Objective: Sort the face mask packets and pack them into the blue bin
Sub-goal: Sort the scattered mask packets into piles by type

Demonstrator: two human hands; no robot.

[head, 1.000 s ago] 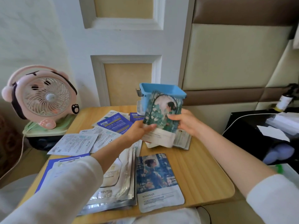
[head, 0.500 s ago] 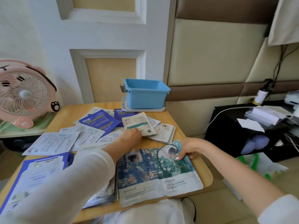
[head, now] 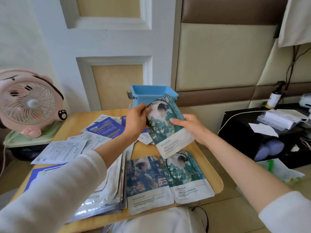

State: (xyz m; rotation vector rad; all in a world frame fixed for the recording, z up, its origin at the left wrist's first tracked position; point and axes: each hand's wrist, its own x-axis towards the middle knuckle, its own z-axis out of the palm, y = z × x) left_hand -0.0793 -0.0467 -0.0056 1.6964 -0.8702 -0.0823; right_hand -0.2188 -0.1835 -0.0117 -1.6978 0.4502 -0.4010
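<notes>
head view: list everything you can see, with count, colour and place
bin: 1, blue, far edge of table
held packet: 1, green picture, in the air in front of the bin
green packet: 1, green picture, flat, near right of table
dark packet: 1, dark blue picture, flat, left of green packet
silver packets: stack, count unclear, near left
blue packets: at least 2, far middle
white packets: several, left side
table: 1, light wood
fan: 1, pink, left of table
bottle: 1, dark top, far right
left hand: grips held packet's top left
right hand: holds its right edge
</notes>
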